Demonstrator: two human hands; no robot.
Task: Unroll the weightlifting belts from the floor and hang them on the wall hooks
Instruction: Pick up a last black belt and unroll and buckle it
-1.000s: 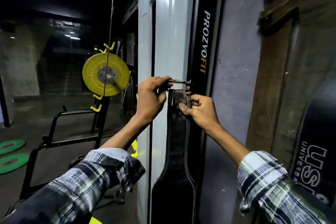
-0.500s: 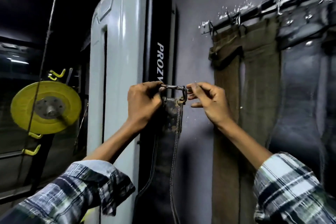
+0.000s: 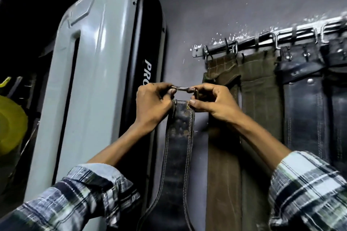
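Two hands pinch the buckle [image 3: 183, 88] | left hand [image 3: 153, 105], right hand [image 3: 211, 99] clamped on it | belt [image 3: 180, 137] hangs straight below your fingers | hook rail [image 3: 262, 42] up-right, nearer your right hand

The black leather belt [image 3: 178, 146] hung unrolled and vertical, with pale stitching along both edges and its metal buckle [image 3: 185, 89] uppermost, held level below the wall hook rail [image 3: 262, 42]. On that rail, two olive-brown belts [image 3: 249, 108] and two dark leather belts [image 3: 304, 110] hung flat, side by side.
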